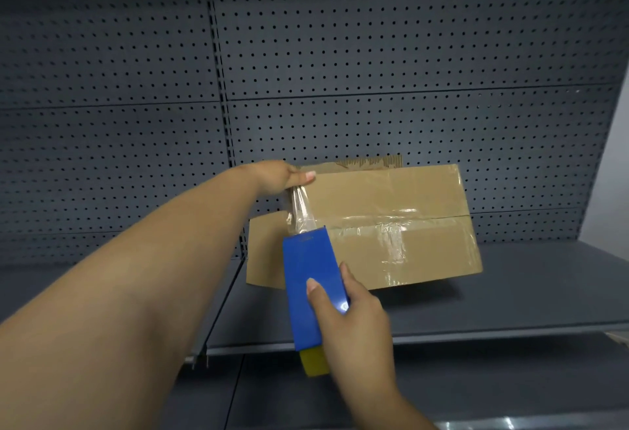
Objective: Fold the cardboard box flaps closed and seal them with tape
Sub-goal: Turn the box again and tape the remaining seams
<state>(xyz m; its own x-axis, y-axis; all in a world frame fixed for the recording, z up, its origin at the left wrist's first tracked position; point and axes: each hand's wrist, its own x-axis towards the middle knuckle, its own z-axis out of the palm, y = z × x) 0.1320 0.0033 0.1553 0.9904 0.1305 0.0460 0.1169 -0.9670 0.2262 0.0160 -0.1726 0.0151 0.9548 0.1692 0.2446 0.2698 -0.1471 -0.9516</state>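
Gripping a blue plastic tape dispenser (315,288), right hand (354,314) stretches clear tape (299,215); left hand (282,176) pins its end to the brown cardboard box (391,222) for sealing.

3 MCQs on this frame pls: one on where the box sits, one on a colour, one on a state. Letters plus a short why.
1. Where does the cardboard box rest?
A. on the grey shelf
B. on the floor
C. on a cart

2. What colour is the tape dispenser's body?
A. red
B. blue
C. white

3. What state are the box's top flaps in?
A. standing wide open
B. torn off
C. folded shut, with tape over the centre seam

Key:
1 A: the box sits on the shelf in front of the pegboard wall.
2 B: the tape dispenser in the right hand is blue, with a yellow end.
3 C: shiny tape crosses the closed seam, while the left hand pins clear tape at the box's left edge.
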